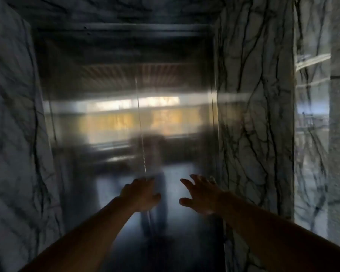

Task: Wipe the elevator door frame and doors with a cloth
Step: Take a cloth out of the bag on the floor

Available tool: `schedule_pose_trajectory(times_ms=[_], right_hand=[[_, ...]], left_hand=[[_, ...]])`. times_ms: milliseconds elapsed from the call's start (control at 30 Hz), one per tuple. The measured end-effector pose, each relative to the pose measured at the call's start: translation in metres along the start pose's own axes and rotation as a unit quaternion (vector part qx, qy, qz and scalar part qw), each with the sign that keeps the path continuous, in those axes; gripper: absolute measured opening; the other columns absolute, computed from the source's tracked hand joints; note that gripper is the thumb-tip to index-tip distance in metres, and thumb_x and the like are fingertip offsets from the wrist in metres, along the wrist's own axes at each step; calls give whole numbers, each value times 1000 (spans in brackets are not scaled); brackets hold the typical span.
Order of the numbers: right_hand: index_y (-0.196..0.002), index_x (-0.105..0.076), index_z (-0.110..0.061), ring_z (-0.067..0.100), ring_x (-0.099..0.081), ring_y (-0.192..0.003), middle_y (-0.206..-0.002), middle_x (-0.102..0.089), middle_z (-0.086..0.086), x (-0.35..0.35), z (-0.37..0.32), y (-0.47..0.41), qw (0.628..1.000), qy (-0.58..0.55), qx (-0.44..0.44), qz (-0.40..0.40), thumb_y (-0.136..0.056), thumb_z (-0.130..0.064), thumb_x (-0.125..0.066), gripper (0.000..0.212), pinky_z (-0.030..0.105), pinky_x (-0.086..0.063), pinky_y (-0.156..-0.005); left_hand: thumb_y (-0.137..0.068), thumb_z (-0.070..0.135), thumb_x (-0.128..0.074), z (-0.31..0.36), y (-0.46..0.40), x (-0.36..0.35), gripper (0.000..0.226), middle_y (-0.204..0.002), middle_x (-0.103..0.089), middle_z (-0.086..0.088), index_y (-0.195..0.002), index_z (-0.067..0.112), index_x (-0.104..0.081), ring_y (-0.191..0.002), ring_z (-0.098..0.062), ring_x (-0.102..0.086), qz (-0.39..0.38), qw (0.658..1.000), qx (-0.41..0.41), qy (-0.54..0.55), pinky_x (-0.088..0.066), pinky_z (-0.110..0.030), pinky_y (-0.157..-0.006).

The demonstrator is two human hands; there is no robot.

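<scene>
Both bare arms reach forward. Left hand (140, 195) and right hand (201, 193) spread wide, fingers relaxed, holding nothing, cloth not seen. Beyond: blurred, closed steel doors (106, 134), set in veined marble door frame (255, 114).

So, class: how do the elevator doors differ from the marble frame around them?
The elevator doors are smooth metal mirroring a blurred room; the marble frame is pale stone with dark veins. The doors sit recessed, with a centre seam; the frame stands forward around them. Both are upright and glossy.
</scene>
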State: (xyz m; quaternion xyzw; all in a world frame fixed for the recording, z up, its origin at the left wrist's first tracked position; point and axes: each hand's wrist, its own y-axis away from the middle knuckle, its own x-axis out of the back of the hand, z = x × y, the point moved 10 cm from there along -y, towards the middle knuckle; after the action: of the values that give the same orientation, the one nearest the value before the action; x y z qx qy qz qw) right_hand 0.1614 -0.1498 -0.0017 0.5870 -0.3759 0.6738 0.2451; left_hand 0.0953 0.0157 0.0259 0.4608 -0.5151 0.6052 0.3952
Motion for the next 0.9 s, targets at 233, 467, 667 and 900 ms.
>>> schedule_pose_trajectory(times_ms=[233,467,667,900], right_hand=[[-151,-4,-32,33,-9,-145,-160,-4,6,-132,85,75,992,-13,-80,-95,-88,-68,-36,80,58,-12,-114],[-152,-5,-31,35,-12,-144,-159,-7,5,-228,166,190,965,-68,-180,-177,-89,-65,-38,79,54,-13,-114],[-153,-3,-27,32,-12,-144,-159,-7,8,-308,222,266,946,-100,-225,-209,-92,-62,-36,78,54,-11,-116],[-151,-9,-32,32,-17,-143,-159,-9,8,-403,296,352,913,-163,-295,-230,-88,-70,-34,78,51,-16,-115]], left_hand=[[-89,58,-44,81,-12,-144,67,-142,-45,-13,-144,21,-33,-125,-33,-48,-106,992,-57,27,-44,-44,-97],[-84,64,-44,185,22,-279,63,-132,-55,-13,-129,19,-48,-120,-33,-53,-178,972,-148,28,-45,-41,-96],[-82,64,-43,271,64,-376,66,-133,-53,-10,-133,22,-46,-119,-32,-53,-271,945,-179,43,-47,-45,-96],[-88,58,-45,373,110,-482,62,-138,-46,-8,-137,21,-41,-123,-32,-48,-346,914,-209,18,-46,-46,-96]])
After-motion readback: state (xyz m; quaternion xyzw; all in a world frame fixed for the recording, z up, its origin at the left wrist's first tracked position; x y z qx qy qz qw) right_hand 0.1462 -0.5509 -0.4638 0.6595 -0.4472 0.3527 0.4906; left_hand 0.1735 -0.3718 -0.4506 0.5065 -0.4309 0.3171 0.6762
